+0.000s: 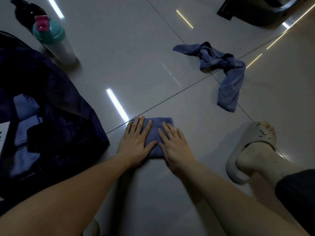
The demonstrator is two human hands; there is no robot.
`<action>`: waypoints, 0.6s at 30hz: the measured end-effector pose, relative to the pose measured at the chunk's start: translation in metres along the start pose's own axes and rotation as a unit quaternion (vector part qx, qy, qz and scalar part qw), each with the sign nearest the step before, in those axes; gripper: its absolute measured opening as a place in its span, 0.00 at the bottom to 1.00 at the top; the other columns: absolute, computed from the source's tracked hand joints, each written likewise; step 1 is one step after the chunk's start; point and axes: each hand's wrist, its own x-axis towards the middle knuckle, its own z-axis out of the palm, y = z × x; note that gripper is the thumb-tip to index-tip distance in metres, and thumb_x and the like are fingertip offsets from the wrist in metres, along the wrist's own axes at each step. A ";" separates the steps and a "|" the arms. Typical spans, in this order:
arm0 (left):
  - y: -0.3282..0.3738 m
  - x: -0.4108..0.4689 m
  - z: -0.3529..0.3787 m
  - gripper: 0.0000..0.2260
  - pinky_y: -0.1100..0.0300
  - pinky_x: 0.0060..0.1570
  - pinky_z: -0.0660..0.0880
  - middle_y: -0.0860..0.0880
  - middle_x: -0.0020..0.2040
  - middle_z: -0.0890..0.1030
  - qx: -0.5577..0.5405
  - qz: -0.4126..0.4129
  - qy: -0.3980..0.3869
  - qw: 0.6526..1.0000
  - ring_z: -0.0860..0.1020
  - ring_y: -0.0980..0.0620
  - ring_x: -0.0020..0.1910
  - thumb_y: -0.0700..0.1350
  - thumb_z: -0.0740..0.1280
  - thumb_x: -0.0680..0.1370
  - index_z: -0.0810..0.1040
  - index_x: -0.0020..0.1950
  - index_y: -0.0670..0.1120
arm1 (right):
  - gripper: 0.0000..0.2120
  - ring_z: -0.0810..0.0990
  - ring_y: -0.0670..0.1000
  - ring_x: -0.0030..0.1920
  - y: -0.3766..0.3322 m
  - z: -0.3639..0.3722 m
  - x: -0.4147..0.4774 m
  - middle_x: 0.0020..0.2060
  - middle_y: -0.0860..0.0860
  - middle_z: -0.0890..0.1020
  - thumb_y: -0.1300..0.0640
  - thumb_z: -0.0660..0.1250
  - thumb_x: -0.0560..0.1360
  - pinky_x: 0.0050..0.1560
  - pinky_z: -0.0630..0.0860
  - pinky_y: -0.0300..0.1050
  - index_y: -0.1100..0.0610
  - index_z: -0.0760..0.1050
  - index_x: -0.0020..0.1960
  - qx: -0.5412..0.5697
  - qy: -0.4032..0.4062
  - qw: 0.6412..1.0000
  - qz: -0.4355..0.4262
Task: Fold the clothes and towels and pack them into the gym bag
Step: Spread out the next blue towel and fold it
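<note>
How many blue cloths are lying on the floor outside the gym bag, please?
2: the folded cloth under the left hand and right hand, and the crumpled cloth farther right. Others lie inside the gym bag.

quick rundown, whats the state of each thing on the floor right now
folded towel, folded small, lying flat under both hands
left hand, open, pressing the folded towel
right hand, open, pressing the folded towel
second towel, crumpled, unfolded, lying apart
gym bag, open, folded blue cloths inside
bottle, standing upright, lid on
</note>
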 end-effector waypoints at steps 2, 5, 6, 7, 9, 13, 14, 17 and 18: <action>-0.009 -0.004 0.002 0.35 0.47 0.79 0.39 0.44 0.83 0.43 0.004 -0.018 0.012 1.000 0.40 0.47 0.82 0.68 0.42 0.81 0.41 0.83 0.51 | 0.33 0.46 0.53 0.82 0.013 0.012 -0.012 0.82 0.50 0.49 0.39 0.44 0.82 0.78 0.52 0.60 0.53 0.46 0.83 -0.001 -0.025 0.999 0.025; -0.021 -0.007 0.002 0.36 0.45 0.80 0.43 0.45 0.84 0.45 -0.001 -0.052 -0.004 0.999 0.43 0.46 0.82 0.68 0.37 0.80 0.44 0.84 0.49 | 0.35 0.43 0.53 0.81 0.013 0.015 -0.018 0.82 0.48 0.43 0.36 0.45 0.82 0.80 0.44 0.57 0.52 0.41 0.83 0.019 -0.040 0.997 0.058; -0.021 -0.006 0.000 0.37 0.44 0.80 0.44 0.45 0.84 0.45 -0.004 -0.052 -0.008 0.999 0.44 0.46 0.82 0.68 0.38 0.80 0.44 0.84 0.49 | 0.36 0.42 0.53 0.81 0.012 0.015 -0.018 0.82 0.48 0.42 0.36 0.45 0.82 0.80 0.42 0.56 0.52 0.40 0.83 0.020 -0.040 0.997 0.066; -0.020 -0.005 -0.001 0.37 0.44 0.80 0.44 0.45 0.84 0.46 -0.007 -0.048 -0.011 0.999 0.45 0.46 0.82 0.68 0.40 0.80 0.45 0.84 0.49 | 0.36 0.42 0.53 0.81 0.009 0.015 -0.018 0.82 0.48 0.41 0.36 0.45 0.82 0.79 0.41 0.56 0.52 0.40 0.83 0.023 -0.036 0.997 0.070; -0.020 -0.001 -0.009 0.36 0.44 0.80 0.46 0.45 0.83 0.51 -0.007 -0.042 0.001 0.999 0.49 0.45 0.82 0.67 0.44 0.80 0.50 0.83 0.48 | 0.35 0.46 0.54 0.81 0.006 0.012 -0.015 0.82 0.50 0.45 0.36 0.46 0.82 0.79 0.42 0.57 0.53 0.45 0.83 0.021 -0.016 0.997 0.074; -0.024 0.022 -0.036 0.33 0.47 0.71 0.65 0.45 0.71 0.74 -0.085 -0.022 0.029 0.996 0.71 0.44 0.70 0.63 0.57 0.73 0.70 0.74 0.46 | 0.34 0.61 0.59 0.77 0.014 -0.013 0.017 0.80 0.58 0.57 0.41 0.58 0.80 0.76 0.59 0.56 0.57 0.58 0.80 0.065 0.038 0.993 0.092; -0.026 0.030 -0.045 0.33 0.49 0.67 0.67 0.46 0.67 0.75 -0.091 -0.010 0.004 0.996 0.72 0.44 0.66 0.62 0.61 0.71 0.72 0.72 0.47 | 0.35 0.63 0.60 0.76 0.018 -0.022 0.028 0.79 0.58 0.59 0.43 0.63 0.78 0.74 0.62 0.55 0.58 0.58 0.80 0.084 0.027 0.992 0.089; -0.029 0.049 -0.064 0.33 0.50 0.62 0.68 0.48 0.64 0.75 -0.029 0.027 -0.087 0.995 0.72 0.45 0.63 0.61 0.71 0.70 0.71 0.71 0.50 | 0.35 0.67 0.60 0.70 0.024 -0.047 0.057 0.72 0.57 0.67 0.44 0.69 0.73 0.67 0.69 0.55 0.56 0.64 0.75 0.070 -0.069 0.993 0.066; -0.028 0.052 -0.066 0.32 0.50 0.61 0.68 0.48 0.63 0.75 -0.009 0.023 -0.106 0.994 0.73 0.45 0.62 0.61 0.72 0.69 0.71 0.70 0.51 | 0.33 0.69 0.60 0.67 0.023 -0.052 0.064 0.68 0.56 0.70 0.44 0.70 0.72 0.64 0.70 0.54 0.55 0.67 0.72 0.044 -0.084 0.994 0.056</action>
